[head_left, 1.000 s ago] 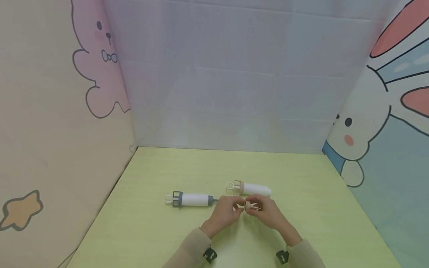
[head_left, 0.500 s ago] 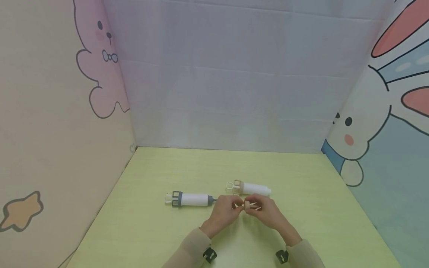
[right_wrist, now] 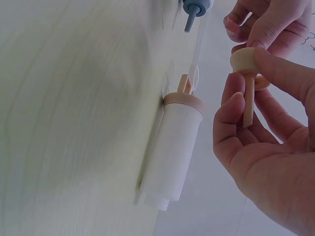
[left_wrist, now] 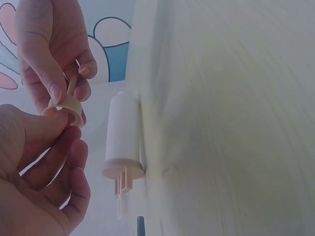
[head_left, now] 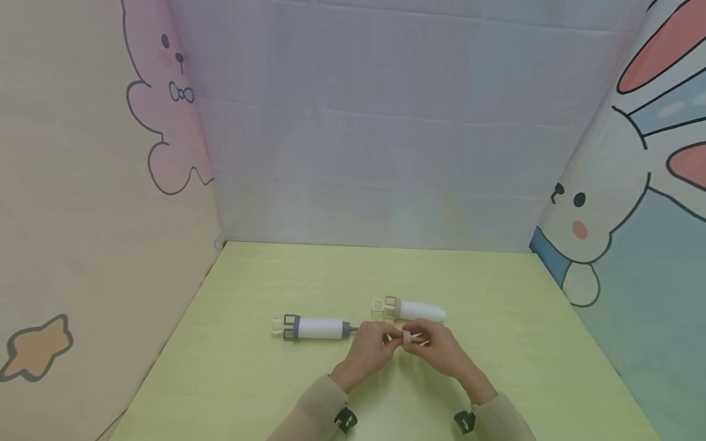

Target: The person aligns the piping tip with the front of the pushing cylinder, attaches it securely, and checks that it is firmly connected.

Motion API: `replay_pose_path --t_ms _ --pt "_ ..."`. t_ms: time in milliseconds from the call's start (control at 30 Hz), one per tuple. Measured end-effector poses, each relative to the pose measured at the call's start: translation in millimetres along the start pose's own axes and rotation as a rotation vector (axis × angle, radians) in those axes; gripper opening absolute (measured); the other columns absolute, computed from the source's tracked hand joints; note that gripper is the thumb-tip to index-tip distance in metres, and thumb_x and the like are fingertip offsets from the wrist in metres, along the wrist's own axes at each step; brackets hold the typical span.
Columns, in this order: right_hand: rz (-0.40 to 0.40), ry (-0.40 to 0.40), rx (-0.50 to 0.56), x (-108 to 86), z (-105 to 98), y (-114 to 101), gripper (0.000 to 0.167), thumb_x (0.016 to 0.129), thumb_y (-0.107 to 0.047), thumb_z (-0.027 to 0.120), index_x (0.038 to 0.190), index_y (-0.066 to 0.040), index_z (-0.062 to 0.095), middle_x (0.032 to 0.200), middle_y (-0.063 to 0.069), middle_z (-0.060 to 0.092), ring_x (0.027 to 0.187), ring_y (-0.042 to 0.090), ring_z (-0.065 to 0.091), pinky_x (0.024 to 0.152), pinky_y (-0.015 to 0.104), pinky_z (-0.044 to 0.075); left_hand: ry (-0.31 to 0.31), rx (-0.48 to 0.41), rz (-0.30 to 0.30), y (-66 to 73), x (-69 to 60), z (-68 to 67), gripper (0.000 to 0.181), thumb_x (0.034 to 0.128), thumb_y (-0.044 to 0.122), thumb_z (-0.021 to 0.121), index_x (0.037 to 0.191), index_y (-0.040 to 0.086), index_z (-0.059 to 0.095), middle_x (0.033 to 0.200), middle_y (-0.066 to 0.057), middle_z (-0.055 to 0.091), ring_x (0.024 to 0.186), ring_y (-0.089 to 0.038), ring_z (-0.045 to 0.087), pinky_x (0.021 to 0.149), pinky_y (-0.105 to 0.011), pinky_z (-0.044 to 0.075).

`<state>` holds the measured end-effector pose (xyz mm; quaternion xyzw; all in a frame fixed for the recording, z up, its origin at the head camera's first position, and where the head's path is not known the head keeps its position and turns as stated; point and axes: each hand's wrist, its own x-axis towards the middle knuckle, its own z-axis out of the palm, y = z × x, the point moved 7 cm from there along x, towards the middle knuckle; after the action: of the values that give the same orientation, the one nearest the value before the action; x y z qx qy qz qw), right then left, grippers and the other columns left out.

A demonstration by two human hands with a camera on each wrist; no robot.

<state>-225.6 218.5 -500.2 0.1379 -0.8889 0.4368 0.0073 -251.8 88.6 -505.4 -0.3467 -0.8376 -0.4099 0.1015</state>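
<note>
My right hand (head_left: pixel 438 349) pinches a beige nozzle cap (right_wrist: pixel 244 60) by its wide collar; a narrow tube (right_wrist: pixel 248 101) runs back from it toward the palm. At the collar's open side, the thumb and index fingertips of my left hand (head_left: pixel 369 349) pinch the rim, partly reaching inside. Whether a smaller piece sits between those left fingertips is hidden. A small loop juts from the collar's side. Just beyond the hands lies a white-barrelled icing syringe (head_left: pixel 420 311) with a beige handle collar and a pale plunger ring.
A second white syringe (head_left: pixel 320 329) with grey-blue ends lies left of the hands, its thin nozzle running behind the left hand. Both syringes lie on the pale yellow-green table (head_left: pixel 265 275). Cartoon-printed panels stand at left and right, a pale sheet at the back.
My left fingertips have closed in on the cap's open side, where a small gap showed earlier. The right hand keeps its pinch, and both syringes stay in place.
</note>
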Motion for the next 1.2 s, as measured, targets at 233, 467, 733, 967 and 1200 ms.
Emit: replay_pose_path --t_ms 233,467,733,967,1200 --pt "0.001 -0.002 -0.01 0.3 0.6 -0.2 0.033 0.085 -0.015 0.073 0.113 0.0 0.063 0.109 0.01 0.066 0.089 0.024 0.067 0.07 0.026 0.052 -0.022 -0.012 -0.011 0.0 0.2 0.5 0.005 0.0832 0.015 0.074 0.085 0.016 0.079 0.078 0.012 0.068 0.054 0.006 0.044 0.049 -0.013 0.037" --pt "0.014 -0.009 0.019 0.1 1.9 0.4 0.033 0.084 -0.014 0.074 0.112 0.0 0.064 0.109 0.009 0.066 0.088 0.024 0.067 0.069 0.025 0.052 -0.036 -0.036 -0.029 2.3 -0.3 -1.0 0.006 0.0836 0.014 0.074 0.087 0.016 0.079 0.076 0.012 0.068 0.053 0.005 0.045 0.048 -0.014 0.038" --pt "0.016 -0.02 0.061 -0.7 2.9 -2.2 0.031 0.084 -0.011 0.074 0.111 -0.002 0.064 0.109 0.012 0.065 0.09 0.027 0.067 0.071 0.025 0.052 -0.033 -0.012 -0.004 4.2 -0.7 -1.1 0.006 0.084 0.014 0.074 0.086 0.016 0.079 0.074 0.013 0.067 0.052 0.005 0.043 0.047 -0.014 0.036" --pt "0.014 -0.027 0.079 -1.9 2.1 -3.0 0.03 0.084 -0.01 0.073 0.111 -0.002 0.064 0.11 0.013 0.065 0.091 0.027 0.066 0.071 0.025 0.052 -0.025 0.009 0.007 6.4 -0.4 0.1 0.006 0.0834 0.012 0.074 0.086 0.016 0.079 0.074 0.012 0.067 0.052 0.006 0.043 0.048 -0.013 0.036" --pt "-0.017 -0.037 0.093 -2.4 1.5 -9.4 0.029 0.083 -0.005 0.073 0.111 0.0 0.063 0.108 0.015 0.064 0.091 0.029 0.066 0.073 0.027 0.052 -0.016 0.013 0.033 6.7 -1.3 2.5 0.007 0.0834 0.011 0.073 0.085 0.016 0.079 0.074 0.012 0.067 0.052 0.004 0.041 0.048 -0.013 0.034"
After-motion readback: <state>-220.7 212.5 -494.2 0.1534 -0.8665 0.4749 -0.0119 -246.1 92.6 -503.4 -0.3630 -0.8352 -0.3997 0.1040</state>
